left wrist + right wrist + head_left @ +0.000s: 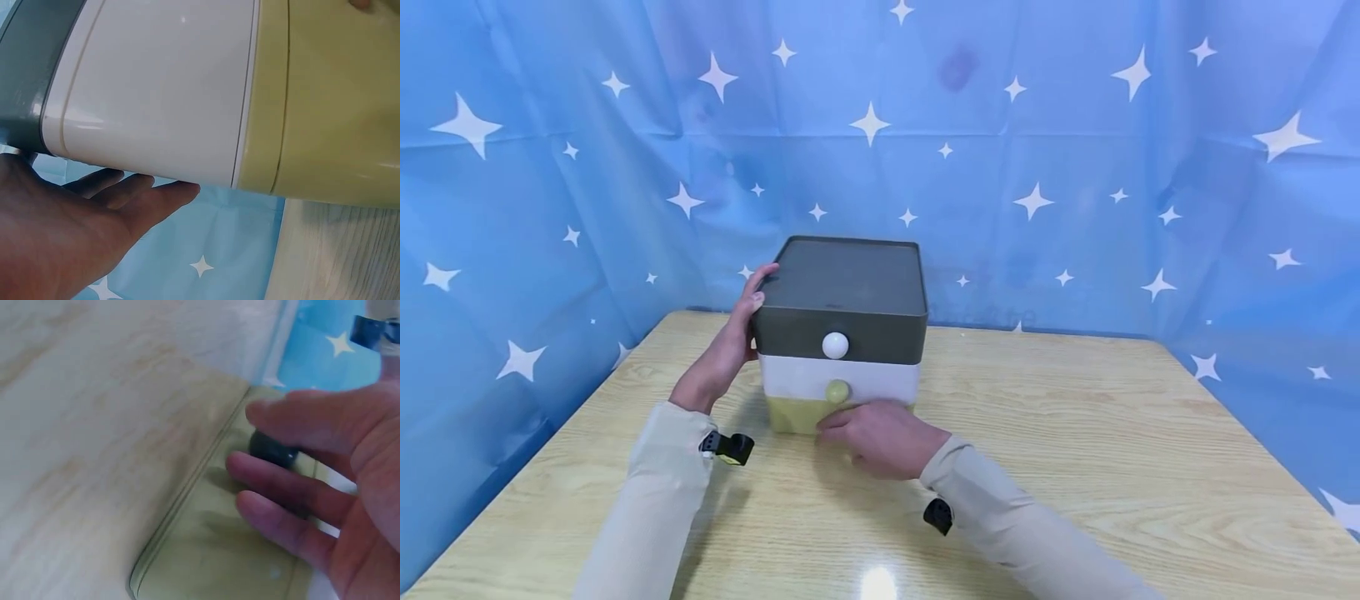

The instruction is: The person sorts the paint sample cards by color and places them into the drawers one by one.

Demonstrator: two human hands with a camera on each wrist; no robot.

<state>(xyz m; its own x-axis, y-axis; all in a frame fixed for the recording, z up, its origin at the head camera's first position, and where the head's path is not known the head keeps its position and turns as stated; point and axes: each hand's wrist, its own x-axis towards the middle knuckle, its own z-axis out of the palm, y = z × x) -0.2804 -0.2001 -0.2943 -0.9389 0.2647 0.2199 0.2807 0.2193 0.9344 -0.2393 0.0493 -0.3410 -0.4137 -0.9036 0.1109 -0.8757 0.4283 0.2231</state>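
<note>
**Both hands on the 3-drawer box, right hand at the bottom drawer**

Head view: your 3-tier drawer box (838, 333) sits mid-bench, toward the far edge of the wooden bench (1075, 433). Grey drawer on top, white in the middle, yellow-green at the bottom. Your left hand (730, 350) lies flat against the box's left side, fingers straight, tips up at the grey tier's corner; grip is released, just bracing. Your right hand (880, 435) is at the front of the bottom drawer (786, 415), just below the green knob (837, 391). Fingers reach left across the drawer face. The white knob (835, 345) above is untouched.

Left wrist view: left hand open, fingers (134, 200) straight along the side wall of the box, at the white tier (156, 94). Nothing pinched.

Right wrist view: blurred. Right-hand fingers (281, 487) are loosely bent over the yellow-green front, with a dark round knob (273, 449) between the upper fingers. Looks like touching, but can't tell if the grip is clenched on it.

Key relation: the drawer front faces you, its pull axis runs straight toward you, and the right hand is far nearer than the left.
</note>
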